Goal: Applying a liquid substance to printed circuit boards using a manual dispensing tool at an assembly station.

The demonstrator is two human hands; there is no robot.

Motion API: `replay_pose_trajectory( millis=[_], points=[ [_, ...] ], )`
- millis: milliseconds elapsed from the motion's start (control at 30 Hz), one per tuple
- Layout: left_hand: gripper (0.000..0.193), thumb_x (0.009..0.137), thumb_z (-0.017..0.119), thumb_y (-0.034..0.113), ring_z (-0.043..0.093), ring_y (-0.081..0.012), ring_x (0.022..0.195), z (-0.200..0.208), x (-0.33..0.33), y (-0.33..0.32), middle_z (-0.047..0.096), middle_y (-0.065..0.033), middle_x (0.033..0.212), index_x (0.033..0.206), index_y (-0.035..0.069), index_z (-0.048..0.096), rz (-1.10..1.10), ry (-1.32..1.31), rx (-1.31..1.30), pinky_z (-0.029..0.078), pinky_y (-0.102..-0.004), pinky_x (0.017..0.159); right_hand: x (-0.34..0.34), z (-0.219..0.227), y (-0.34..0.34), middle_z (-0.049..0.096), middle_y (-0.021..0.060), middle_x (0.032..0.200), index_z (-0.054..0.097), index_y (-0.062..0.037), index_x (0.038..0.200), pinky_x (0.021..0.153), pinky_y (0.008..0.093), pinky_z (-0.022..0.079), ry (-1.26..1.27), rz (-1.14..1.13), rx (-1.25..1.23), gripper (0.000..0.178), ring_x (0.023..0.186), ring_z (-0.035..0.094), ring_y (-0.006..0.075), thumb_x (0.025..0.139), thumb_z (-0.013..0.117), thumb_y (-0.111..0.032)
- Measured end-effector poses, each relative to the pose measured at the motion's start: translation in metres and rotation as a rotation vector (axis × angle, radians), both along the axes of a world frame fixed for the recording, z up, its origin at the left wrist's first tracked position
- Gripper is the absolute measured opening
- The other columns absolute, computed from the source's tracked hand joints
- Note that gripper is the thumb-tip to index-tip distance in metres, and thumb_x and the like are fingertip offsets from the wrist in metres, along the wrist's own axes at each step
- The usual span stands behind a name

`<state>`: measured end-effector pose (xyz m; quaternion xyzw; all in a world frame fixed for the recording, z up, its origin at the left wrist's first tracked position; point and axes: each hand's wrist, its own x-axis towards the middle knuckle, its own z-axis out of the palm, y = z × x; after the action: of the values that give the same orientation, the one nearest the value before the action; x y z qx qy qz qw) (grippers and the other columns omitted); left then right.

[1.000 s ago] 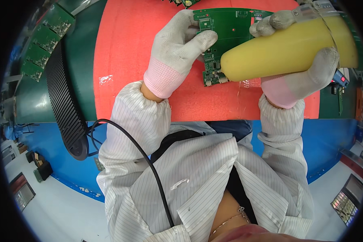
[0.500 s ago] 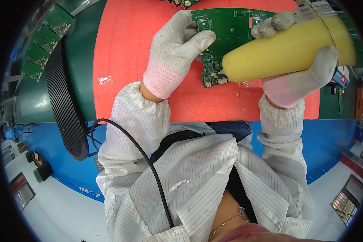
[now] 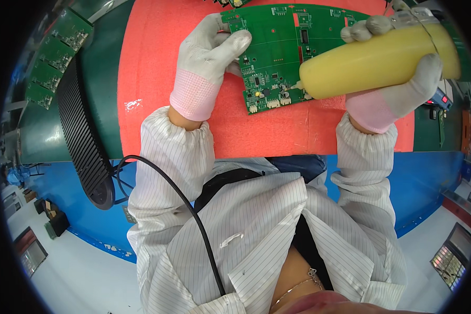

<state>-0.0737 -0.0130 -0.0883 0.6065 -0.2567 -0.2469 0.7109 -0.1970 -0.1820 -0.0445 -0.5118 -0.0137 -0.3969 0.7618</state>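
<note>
My gloved left hand (image 3: 209, 55) grips the left edge of a green circuit board (image 3: 269, 49), thumb on top and fingers beneath. Small components and white connectors line the board's near edge. In my gloved right hand (image 3: 421, 78) lies a yellow squeeze bottle (image 3: 377, 63), held almost level with fingers above and thumb below. Its narrow nozzle points left at the components near the board's lower edge; whether the tip touches them I cannot tell. The bottle hides the board's lower right part.
Under the board lies a red foam mat (image 3: 157, 78) on a green table (image 3: 42, 131). A black ribbed object (image 3: 83, 131) stands at the left, near more green boards (image 3: 52, 65). A blue device (image 3: 440, 100) with a red display sits at the right. A black cable (image 3: 180, 196) crosses my left sleeve.
My left hand and the circuit board have shifted left, uncovering more of the board. The bottle has moved slightly right, and its nozzle now sits farther right along the components.
</note>
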Motion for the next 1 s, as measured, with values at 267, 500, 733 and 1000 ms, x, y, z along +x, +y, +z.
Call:
replay_pose_trajectory(
  millis=[267, 500, 733, 1000],
  points=[
    [0.046, 0.081, 0.062, 0.027, 0.061, -0.0145, 0.071, 0.001, -0.002, 0.000, 0.062, -0.0120, 0.083, 0.110, -0.005, 0.048, 0.004, -0.007, 0.007, 0.049, -0.0238, 0.057, 0.002, -0.011, -0.001, 0.054, 0.0145, 0.090, 0.051, -0.0086, 0.101, 0.075, 0.0449, 0.042, -0.015, 0.168, 0.107, 0.041, 0.074, 0.051, 0.0266, 0.085, 0.039, -0.044],
    [0.044, 0.081, 0.062, 0.026, 0.061, -0.0145, 0.071, 0.003, -0.002, 0.001, 0.062, -0.0122, 0.084, 0.109, -0.005, 0.048, -0.002, 0.003, -0.003, 0.049, -0.0237, 0.057, 0.003, -0.007, 0.003, 0.055, 0.0140, 0.088, 0.050, -0.0084, 0.101, 0.075, 0.0447, 0.042, 0.069, -0.031, -0.031, 0.042, 0.073, 0.051, 0.0268, 0.084, 0.040, -0.046],
    [0.043, 0.082, 0.062, 0.026, 0.060, -0.0139, 0.071, 0.002, -0.003, 0.000, 0.061, -0.0108, 0.084, 0.109, -0.004, 0.049, 0.009, -0.026, -0.004, 0.049, -0.0233, 0.057, 0.003, -0.004, 0.009, 0.054, 0.0141, 0.089, 0.049, -0.0052, 0.102, 0.076, 0.0438, 0.041, 0.093, -0.105, -0.026, 0.047, 0.074, 0.050, 0.0263, 0.082, 0.042, -0.047],
    [0.041, 0.082, 0.062, 0.025, 0.059, -0.0125, 0.072, 0.008, 0.005, 0.009, 0.060, -0.0096, 0.084, 0.109, -0.003, 0.049, -0.016, -0.078, 0.001, 0.047, -0.0227, 0.058, -0.004, 0.007, -0.018, 0.055, 0.0129, 0.088, 0.051, -0.0019, 0.098, 0.073, 0.0387, 0.044, -0.168, 0.093, -0.088, 0.036, 0.076, 0.053, 0.0235, 0.080, 0.049, -0.033]
  ],
)
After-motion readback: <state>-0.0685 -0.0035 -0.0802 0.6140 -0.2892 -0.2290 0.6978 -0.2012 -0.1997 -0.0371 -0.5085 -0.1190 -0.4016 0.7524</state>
